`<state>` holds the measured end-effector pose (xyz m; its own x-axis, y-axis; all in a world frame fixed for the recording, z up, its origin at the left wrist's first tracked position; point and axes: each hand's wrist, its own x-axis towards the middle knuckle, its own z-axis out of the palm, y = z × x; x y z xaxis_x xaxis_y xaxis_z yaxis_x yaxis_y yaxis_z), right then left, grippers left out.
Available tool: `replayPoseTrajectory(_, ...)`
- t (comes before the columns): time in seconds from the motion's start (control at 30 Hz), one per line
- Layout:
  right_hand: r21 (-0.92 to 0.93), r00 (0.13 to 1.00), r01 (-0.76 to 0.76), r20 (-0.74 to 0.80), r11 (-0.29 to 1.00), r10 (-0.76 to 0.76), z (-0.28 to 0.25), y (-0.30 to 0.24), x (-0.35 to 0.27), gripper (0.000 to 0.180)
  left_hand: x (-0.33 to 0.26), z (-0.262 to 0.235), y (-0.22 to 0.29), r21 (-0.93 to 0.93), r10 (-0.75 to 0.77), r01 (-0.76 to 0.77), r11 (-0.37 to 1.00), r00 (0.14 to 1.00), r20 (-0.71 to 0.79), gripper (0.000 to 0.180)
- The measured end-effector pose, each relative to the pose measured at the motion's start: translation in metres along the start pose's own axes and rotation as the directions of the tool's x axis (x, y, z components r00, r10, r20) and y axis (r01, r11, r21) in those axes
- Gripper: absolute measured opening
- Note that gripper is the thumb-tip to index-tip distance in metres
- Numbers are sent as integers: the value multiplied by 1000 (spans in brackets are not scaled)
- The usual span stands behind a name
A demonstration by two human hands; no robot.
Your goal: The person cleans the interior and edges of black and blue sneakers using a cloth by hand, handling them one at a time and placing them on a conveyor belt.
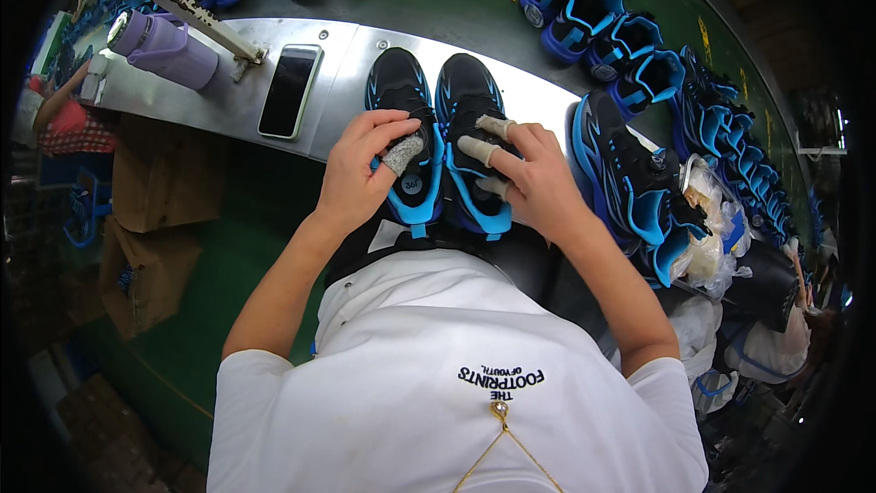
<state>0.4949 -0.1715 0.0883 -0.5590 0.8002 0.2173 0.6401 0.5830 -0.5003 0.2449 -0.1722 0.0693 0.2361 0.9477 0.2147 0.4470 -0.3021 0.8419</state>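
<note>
Left hand [360,160] is touching left black-blue sneaker [398,89], fingers bent, grip unclear; right hand [540,169] is resting half-open, fingers spread, on right sneaker [466,96]. Pair is sitting side by side, toes on metal table [342,96]. Light, even fingertip pressure seems best.

We see bright light on the white shirt [411,338] and glare on the metal table [343,73], while shadow darkens the green floor [251,237] beneath; fisheye distortion bends the dim, blurry rim.
</note>
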Motion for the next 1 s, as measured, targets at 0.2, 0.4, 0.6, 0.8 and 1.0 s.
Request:
replayPoseTrajectory(0.2, -194, 990, 47, -119, 980, -71, 13, -3, -2, 37, 0, 5, -1, 14, 31, -31, 999, 999, -18, 33)
replayPoseTrajectory(0.4, -344, 990, 129, 103, 930, -99, 1, -12, 4, 29, -3, 11, 1, 21, 13, -12, 1000, 998, -56, 32)
replayPoseTrajectory(0.6, -188, 999, 10, -38, 982, -17, 6, -2, 4, 21, 0, 18, 6, 135, 25, -12, 991, 995, -94, 29)
replayPoseTrajectory(0.8, -273, 970, -90, -241, 958, 22, 32, -14, 25, 23, 24, 20, -11, 178, 203, -177, 968, 969, -141, 22)
replayPoseTrajectory(1.0, -67, 998, -62, -24, 996, 61, -9, -15, 6, 49, 15, 14, -1, 186, 146, -126, 975, 984, -99, 23)
